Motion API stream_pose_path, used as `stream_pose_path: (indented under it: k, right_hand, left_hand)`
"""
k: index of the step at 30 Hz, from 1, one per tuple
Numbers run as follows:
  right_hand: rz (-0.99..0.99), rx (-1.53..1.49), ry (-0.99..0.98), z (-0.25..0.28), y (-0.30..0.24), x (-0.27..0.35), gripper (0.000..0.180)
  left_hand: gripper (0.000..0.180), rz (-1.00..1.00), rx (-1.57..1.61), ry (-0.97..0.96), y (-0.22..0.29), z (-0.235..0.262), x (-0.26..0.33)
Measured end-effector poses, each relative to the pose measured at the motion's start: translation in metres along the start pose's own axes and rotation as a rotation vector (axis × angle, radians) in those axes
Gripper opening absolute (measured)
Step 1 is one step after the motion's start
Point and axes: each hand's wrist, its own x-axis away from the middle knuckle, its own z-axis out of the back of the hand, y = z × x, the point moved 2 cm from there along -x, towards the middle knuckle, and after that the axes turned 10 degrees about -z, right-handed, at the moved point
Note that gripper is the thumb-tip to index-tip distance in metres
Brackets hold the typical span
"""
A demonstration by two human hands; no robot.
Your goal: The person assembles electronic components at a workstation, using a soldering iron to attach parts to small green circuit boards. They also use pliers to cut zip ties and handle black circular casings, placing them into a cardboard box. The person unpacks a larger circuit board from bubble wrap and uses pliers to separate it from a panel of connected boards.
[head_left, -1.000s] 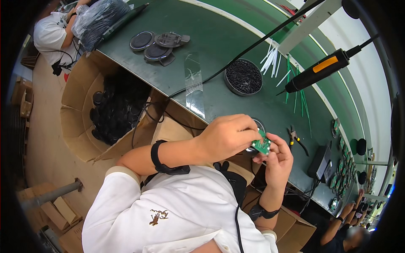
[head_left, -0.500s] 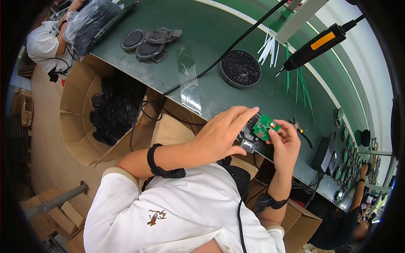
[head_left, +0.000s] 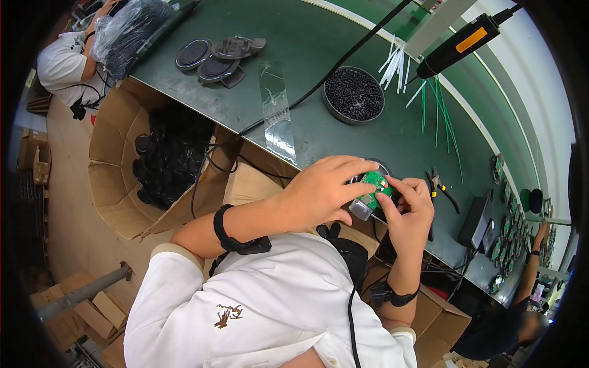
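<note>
While both hands (head_left: 322,189) (head_left: 415,207) touch it, green circuit board (head_left: 380,182), between them

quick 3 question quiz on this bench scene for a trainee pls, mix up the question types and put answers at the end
1. True or false: the electric screwdriver is in the right hand.
2. Multiple choice: what does the round tray on the bench hold?
A) white strips
B) small black pieces
C) circuit boards
3. Short answer: which hand tool lies on the bench just to the right of the right hand?

Key:
1. False; that hand holds the green circuit board, and the screwdriver is well apart from it.
2. B
3. Pliers with black-and-yellow handles.
</note>
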Motion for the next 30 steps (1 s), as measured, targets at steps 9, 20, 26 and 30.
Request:
stream_pose_path:
  k: [9,20,26,30]
  right_hand:
    - [0.328,-0.095,-0.008,0.002,-0.018,0.01,0.051]
    - [0.224,-0.163,0.09,-0.011,-0.02,0.018,0.038]
    - [0.208,-0.193,0.118,-0.012,-0.021,0.02,0.036]
    - [0.175,-0.212,0.117,-0.012,-0.021,0.021,0.033]
  left_hand:
    - [0.04,0.079,-0.019,0.189,-0.002,0.009,-0.008]
    - [0.039,0.073,0.073,0.27,0.011,0.005,-0.01]
    - [0.038,0.069,0.057,0.296,0.013,0.002,-0.011]
    - [0.038,0.072,0.049,0.302,0.013,0.003,-0.012]
